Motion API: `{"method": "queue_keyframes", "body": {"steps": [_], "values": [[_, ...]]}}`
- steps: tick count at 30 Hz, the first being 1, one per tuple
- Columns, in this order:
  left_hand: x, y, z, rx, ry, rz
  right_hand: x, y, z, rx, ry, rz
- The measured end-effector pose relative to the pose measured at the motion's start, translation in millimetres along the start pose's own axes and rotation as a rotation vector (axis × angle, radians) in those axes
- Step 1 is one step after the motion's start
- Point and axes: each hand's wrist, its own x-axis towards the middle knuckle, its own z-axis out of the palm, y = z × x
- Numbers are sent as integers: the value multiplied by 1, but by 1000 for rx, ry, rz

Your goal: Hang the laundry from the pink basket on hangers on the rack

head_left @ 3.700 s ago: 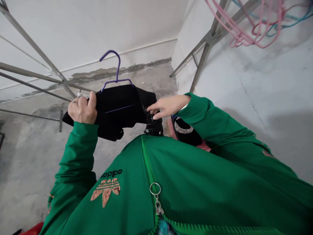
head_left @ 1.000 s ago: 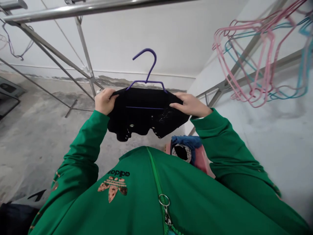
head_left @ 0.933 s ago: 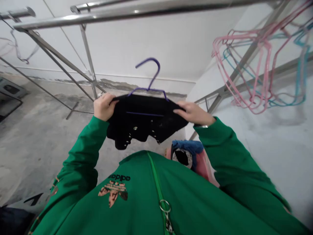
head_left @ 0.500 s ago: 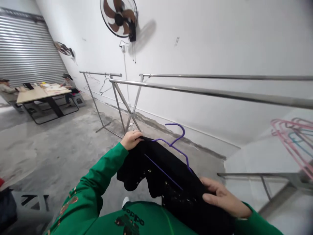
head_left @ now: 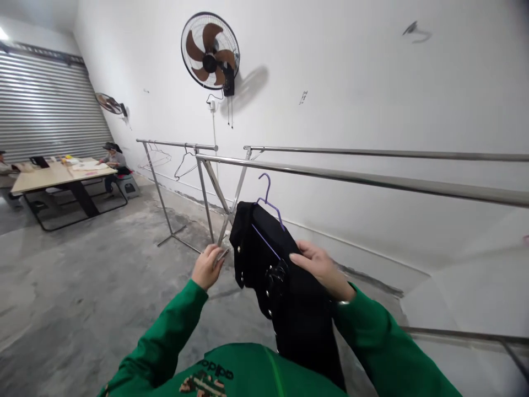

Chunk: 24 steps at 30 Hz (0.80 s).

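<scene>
A black garment with shiny metal studs hangs at an angle on a purple hanger, whose hook points up, unattached, in front of the rack. Part of the hanger's lower bar shows as a thin purple line across the cloth. My right hand grips the garment's right edge between thumb and fingers. To the left of the cloth and apart from it, my left hand has loosely bent fingers and a gap at the thumb. Behind that hand are the metal legs of a clothes rack.
A second rack carries wire hangers further left. Wall fans hang above. At the far left a person sits by a table; another is partly cut off. A metal bar crosses the lower right.
My left hand has let go of the garment. My right hand has moved up and left with garment and hanger, which now sit steeper and closer to the rack. The view has tilted up.
</scene>
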Motion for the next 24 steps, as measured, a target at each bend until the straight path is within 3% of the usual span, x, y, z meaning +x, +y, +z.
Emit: {"method": "queue_keyframes", "body": {"steps": [3, 8, 14, 20, 24], "values": [[-41, -20, 4, -101, -97, -133, 59, 8, 33, 77, 113, -26], [-96, -49, -1, -172, -209, -298, 154, 20, 84, 17, 253, -100], [-119, -79, -19, -120, -199, -420, 245, 28, 125, -274, 383, -43], [-138, -90, -12, -130, -181, -490, 296, 42, 165, -320, 381, 44], [-166, -104, -1, -101, -169, -531, 282, 57, 192, -293, 363, 71]]}}
